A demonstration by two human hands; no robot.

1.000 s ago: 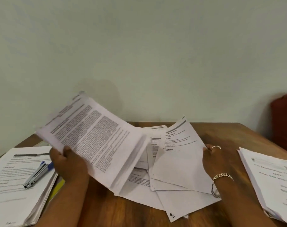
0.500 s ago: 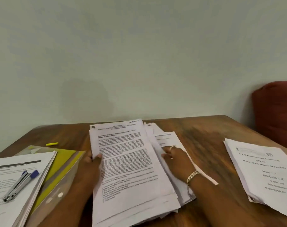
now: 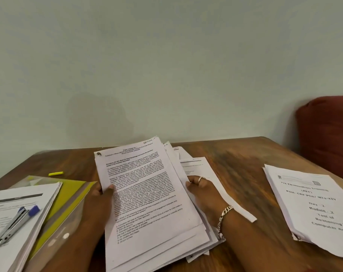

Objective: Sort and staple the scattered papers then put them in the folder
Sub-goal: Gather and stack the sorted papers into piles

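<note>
A thick pile of printed papers [image 3: 147,197] lies in the middle of the wooden table [image 3: 239,165], its sheets fanned unevenly. My left hand [image 3: 100,199] grips the pile's left edge, thumb on the top page. My right hand [image 3: 202,191] grips the right edge, thumb on top; it wears a ring and a bracelet. A clear folder with yellow sheets inside [image 3: 68,203] lies to the left, partly under another paper stack [image 3: 15,218]. A silver stapler with a blue end [image 3: 15,222] rests on that stack.
A stapled booklet with a title page [image 3: 311,205] lies at the right. A small yellow highlighter cap [image 3: 56,173] sits on the table at the back left. A dark red cushion [image 3: 327,138] stands at the far right against the pale wall.
A second ago my left hand held a bundle up over scattered sheets. Since then the sheets came together into one pile, and both hands now hold its sides. The view shifted right.
</note>
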